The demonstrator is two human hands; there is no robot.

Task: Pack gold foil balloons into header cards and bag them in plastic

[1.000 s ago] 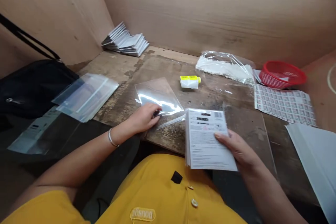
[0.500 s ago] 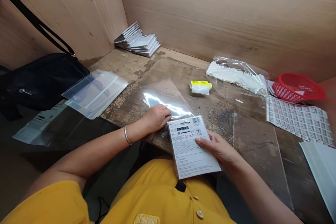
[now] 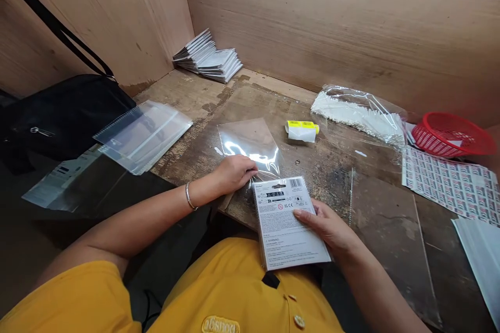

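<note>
In my right hand (image 3: pixel 326 223) is a white printed card (image 3: pixel 291 226) with a hanging slot and barcode, held in a clear sleeve near my lap, thumb on its face. My left hand (image 3: pixel 235 173) is closed at the card's upper left corner, pinching the near edge of clear plastic film. That film looks like the flap of a clear plastic bag (image 3: pixel 250 138), which spreads over the table beyond the card and shines with reflections. The tips of my left fingers are partly hidden.
Clear sleeves (image 3: pixel 144 135) lie left, beside a black bag (image 3: pixel 66 114). Stacked white cards (image 3: pixel 219 62) stand in the far corner. Behind the film sits a yellow roll (image 3: pixel 301 131). To the right are a bag of white pieces (image 3: pixel 357 117), a red basket (image 3: pixel 433 140) and a sticker sheet (image 3: pixel 449 182).
The clear film on the table has bent and drawn in toward my left hand. The card has shifted slightly lower in view, still in my right hand.
</note>
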